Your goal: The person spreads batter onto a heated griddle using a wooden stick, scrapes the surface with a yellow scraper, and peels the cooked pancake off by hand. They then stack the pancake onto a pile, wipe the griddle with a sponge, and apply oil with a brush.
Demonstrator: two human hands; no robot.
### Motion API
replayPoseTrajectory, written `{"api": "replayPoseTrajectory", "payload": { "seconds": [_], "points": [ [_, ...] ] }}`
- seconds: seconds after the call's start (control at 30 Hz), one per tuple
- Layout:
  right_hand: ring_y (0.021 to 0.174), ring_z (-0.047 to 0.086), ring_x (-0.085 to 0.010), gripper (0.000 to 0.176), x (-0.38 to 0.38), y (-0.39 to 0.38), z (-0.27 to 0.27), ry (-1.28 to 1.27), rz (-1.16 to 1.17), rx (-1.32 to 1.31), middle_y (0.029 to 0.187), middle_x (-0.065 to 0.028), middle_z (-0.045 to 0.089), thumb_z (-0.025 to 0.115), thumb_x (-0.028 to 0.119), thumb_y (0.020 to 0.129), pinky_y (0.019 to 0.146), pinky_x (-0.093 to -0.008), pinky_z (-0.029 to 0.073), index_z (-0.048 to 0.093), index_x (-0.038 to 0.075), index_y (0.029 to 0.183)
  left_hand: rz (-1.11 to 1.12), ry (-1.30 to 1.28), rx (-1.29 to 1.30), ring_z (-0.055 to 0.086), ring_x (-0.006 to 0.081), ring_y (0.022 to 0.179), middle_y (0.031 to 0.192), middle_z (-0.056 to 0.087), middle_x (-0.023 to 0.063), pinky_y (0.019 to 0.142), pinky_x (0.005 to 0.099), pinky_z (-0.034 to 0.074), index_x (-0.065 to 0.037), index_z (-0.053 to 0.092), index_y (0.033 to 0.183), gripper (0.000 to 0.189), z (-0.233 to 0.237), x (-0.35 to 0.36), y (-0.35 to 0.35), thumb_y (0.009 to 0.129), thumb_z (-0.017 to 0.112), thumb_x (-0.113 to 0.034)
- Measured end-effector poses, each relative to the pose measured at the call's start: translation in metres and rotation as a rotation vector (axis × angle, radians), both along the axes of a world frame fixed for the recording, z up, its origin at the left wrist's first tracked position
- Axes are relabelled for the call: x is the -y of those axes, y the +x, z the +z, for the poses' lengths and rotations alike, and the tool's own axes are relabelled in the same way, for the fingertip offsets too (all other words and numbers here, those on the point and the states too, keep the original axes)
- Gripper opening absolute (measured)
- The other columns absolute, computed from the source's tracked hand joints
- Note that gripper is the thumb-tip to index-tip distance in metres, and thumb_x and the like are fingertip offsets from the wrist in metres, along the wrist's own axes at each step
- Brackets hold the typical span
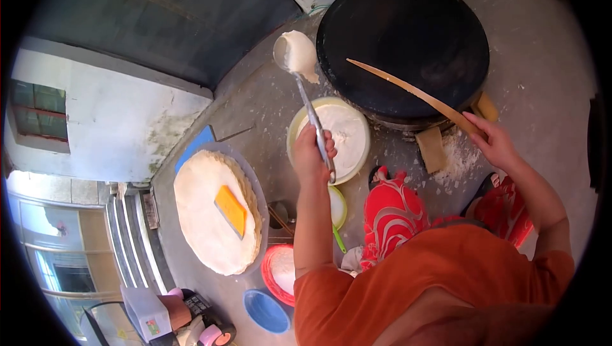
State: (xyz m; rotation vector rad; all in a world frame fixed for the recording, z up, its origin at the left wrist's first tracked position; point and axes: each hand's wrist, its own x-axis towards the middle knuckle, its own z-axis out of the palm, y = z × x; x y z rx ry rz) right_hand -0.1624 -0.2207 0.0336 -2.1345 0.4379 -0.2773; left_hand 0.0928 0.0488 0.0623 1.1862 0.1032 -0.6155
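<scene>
My left hand (312,154) is closed round the handle of a metal ladle (310,107). Thick pale batter (301,56) fills the ladle's bowl and hangs over its edge, just left of the round black griddle (398,33). Below that hand stands a pale basin of batter (344,135), partly covered by the hand and handle. In my right hand (494,142) is the end of a long, curved wooden spreader (417,93). Its thin tip reaches over the griddle, whose dark surface shows no batter.
At left, a thick stack of thin flatbreads (197,218) carries a yellow scraper (231,211). A red basin (269,271), a blue basin (266,311) and a green-handled container (340,209) stand near my legs. White crumbs (460,158) lie beside the griddle's base.
</scene>
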Motion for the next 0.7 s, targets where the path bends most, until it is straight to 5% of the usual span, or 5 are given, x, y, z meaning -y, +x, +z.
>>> {"api": "replayPoseTrajectory", "payload": {
  "seconds": [0.1, 0.33, 0.7],
  "points": [
    [0.069, 0.055, -0.0236, 0.045, 0.005, 0.026, 0.016, -0.208, -0.044, -0.013, 0.083, -0.0120, 0.056, 0.052, 0.000, 0.074, 0.063, -0.0302, 0.043, 0.050, 0.013, 0.118, 0.027, -0.005, -0.013, 0.042, 0.0126, 0.047, 0.063, 0.048, 0.0075, 0.037, 0.0228, 0.033, -0.007, 0.043, 0.083, 0.011, -0.018, 0.038, 0.018, 0.087, 0.036, -0.015],
    [0.067, 0.054, -0.0258, 0.044, 0.017, 0.088, -0.003, -0.273, -0.010, 0.042, 0.076, -0.0098, 0.054, 0.052, 0.003, 0.072, 0.060, -0.0322, 0.044, 0.052, 0.014, 0.115, 0.034, -0.072, -0.007, 0.044, 0.0127, 0.049, 0.065, 0.047, 0.0070, 0.039, 0.0230, 0.037, -0.005, 0.040, 0.088, 0.008, -0.065, 0.091, 0.041, 0.088, 0.034, -0.011],
    [0.074, 0.056, -0.0281, 0.040, 0.023, 0.145, -0.034, -0.266, 0.053, 0.044, 0.084, -0.0101, 0.058, 0.052, 0.004, 0.069, 0.065, -0.0335, 0.046, 0.056, 0.013, 0.109, 0.148, 0.062, -0.093, 0.046, 0.0121, 0.047, 0.063, 0.049, 0.0051, 0.040, 0.0231, 0.040, -0.003, 0.044, 0.111, 0.025, -0.101, 0.101, 0.026, 0.086, 0.044, -0.006]
  ]
}}
